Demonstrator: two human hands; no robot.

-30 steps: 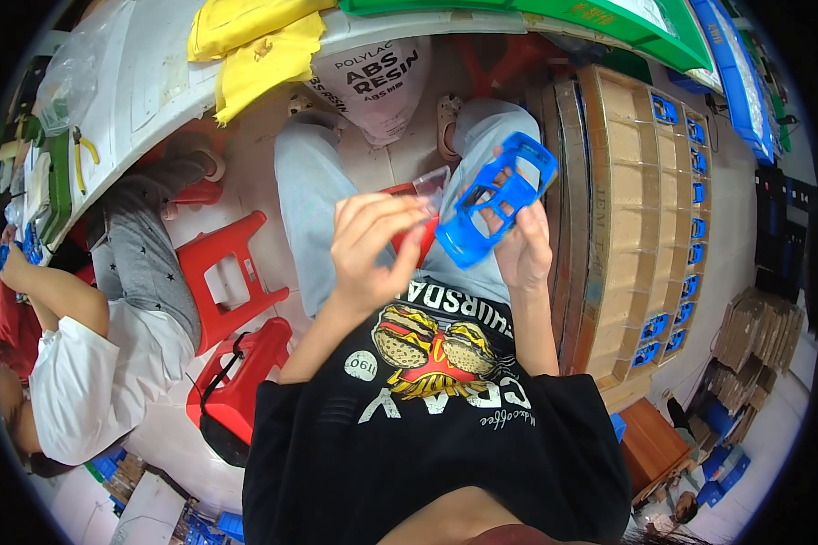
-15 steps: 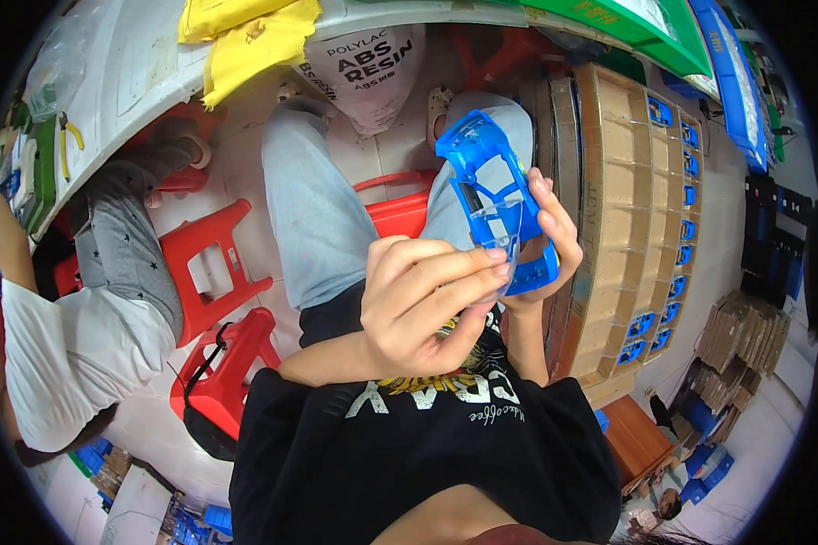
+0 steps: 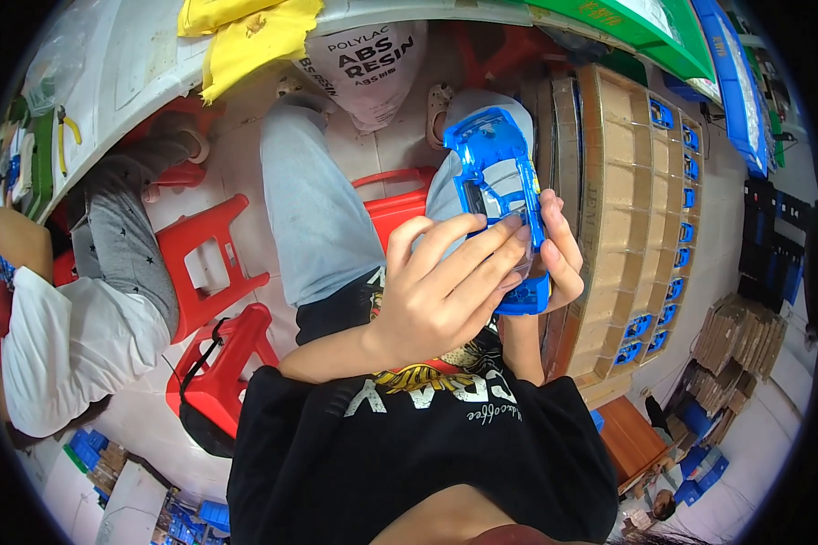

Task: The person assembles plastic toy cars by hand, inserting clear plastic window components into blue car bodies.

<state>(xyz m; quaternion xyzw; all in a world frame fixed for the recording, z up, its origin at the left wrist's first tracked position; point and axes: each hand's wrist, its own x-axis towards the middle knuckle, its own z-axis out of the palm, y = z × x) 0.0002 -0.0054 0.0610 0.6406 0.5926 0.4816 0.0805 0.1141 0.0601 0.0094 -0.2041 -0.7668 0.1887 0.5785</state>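
Note:
A glossy blue toy car body [image 3: 487, 136] with window openings is held over my lap, its far end pointing away from me and tilted slightly left. My right hand [image 3: 563, 254] grips its right side, thumb and fingers round the edge. From the left, my left hand [image 3: 450, 282] reaches across the near half of the shell. Its fingers lie close together on a clear plastic window piece [image 3: 525, 257], pressing it against the car body. The fingers partly hide the piece, so I cannot tell whether it sits fully in the opening.
At my right stands a divided cardboard box [image 3: 613, 200] with several blue car bodies in its compartments. Red stools [image 3: 214, 254] are at the left, beside a seated person in a white top [image 3: 82, 354]. Ahead, a white table [image 3: 154, 91] carries a yellow cloth [image 3: 259, 45] and pliers [image 3: 64, 141].
My left hand has gone from pinching the clear piece to laying its fingers flatter over it on the shell. The car body has turned a little and come slightly nearer.

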